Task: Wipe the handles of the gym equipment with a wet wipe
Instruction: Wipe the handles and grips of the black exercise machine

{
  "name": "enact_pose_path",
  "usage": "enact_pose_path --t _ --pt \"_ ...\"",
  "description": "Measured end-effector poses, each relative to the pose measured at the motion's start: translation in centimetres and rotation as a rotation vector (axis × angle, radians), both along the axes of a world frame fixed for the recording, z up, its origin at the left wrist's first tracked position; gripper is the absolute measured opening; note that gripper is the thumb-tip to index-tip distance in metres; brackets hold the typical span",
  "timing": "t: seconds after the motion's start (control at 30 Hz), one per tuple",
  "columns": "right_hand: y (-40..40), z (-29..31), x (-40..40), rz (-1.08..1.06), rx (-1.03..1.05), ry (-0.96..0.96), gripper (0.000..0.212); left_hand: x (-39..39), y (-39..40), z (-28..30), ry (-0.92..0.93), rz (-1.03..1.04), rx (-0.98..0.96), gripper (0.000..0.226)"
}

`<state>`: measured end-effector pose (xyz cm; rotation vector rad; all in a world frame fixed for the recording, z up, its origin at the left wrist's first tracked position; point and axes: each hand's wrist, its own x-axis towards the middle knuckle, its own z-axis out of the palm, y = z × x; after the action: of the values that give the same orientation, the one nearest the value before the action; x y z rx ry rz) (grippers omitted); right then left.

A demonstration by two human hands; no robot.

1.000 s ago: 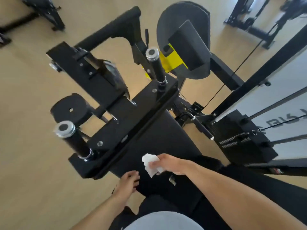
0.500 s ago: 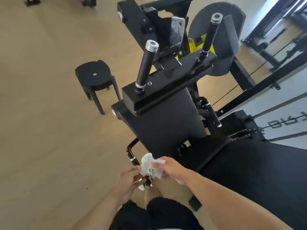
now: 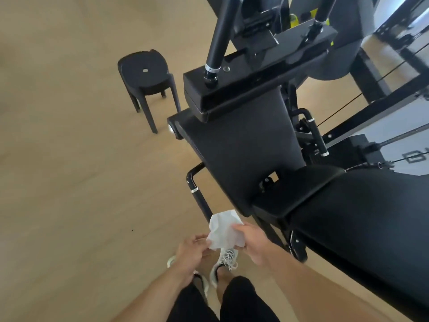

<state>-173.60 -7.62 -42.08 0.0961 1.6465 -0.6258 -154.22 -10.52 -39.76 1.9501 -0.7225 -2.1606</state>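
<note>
We note the two upright handles (image 3: 219, 31) far in the scene are cut off by the top edge. The wet wipe (image 3: 224, 230) hides the near end of the low side handle (image 3: 200, 198). The lettering (image 3: 415, 158) at right is cropped and unreadable. Left hand (image 3: 190, 254) covers part of one shoe (image 3: 173, 260).

Both forearms reach forward, left hand (image 3: 190, 251) and right hand (image 3: 251, 242) pinching something between them.

Bright, even daylight, soft picture.
Light came from the upper right, glaring off the pale panel (image 3: 394, 24); the wooden floor (image 3: 69, 159) blurred leftward, and straight bars bowed near the edges.
</note>
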Motion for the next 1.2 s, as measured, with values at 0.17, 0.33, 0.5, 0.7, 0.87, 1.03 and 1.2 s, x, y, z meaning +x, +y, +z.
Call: enact_pose_path --t 0.17,0.33,0.5,0.7,0.87,1.03,1.2 --pt "-2.1 -1.6 -1.1 0.205 -0.013 0.412 0.02 -1.1 -0.1 -3.4 -0.153 0.046 -0.025 0.02" --pt "-6.2 -3.7 -0.3 0.397 -0.207 0.662 0.009 -1.6 -1.8 -7.3 -0.195 0.115 -0.072 0.026" --pt "-7.8 -9.8 5.4 0.689 -0.358 0.4 0.021 -1.0 -3.9 -10.3 -0.262 0.121 -0.18 0.024" --pt "-7.1 -11.3 8.2 0.329 -0.371 0.576 0.019 -0.2 -4.6 -11.6 -0.328 0.194 -0.212 0.026" --pt "-9.5 -12.7 7.6 0.533 -0.313 0.54 0.04 -0.2 -4.6 -11.7 -0.333 0.164 -0.202 0.024" --pt "-11.4 -12.8 8.6 0.8 -0.26 0.609 0.039 -0.1 -5.5 -11.2 -0.346 0.168 -0.222 0.024" --pt "-12.7 -12.0 8.5 0.903 -0.365 0.679 0.028 0.5 -5.9 -11.2 -0.362 0.168 -0.236 0.024"
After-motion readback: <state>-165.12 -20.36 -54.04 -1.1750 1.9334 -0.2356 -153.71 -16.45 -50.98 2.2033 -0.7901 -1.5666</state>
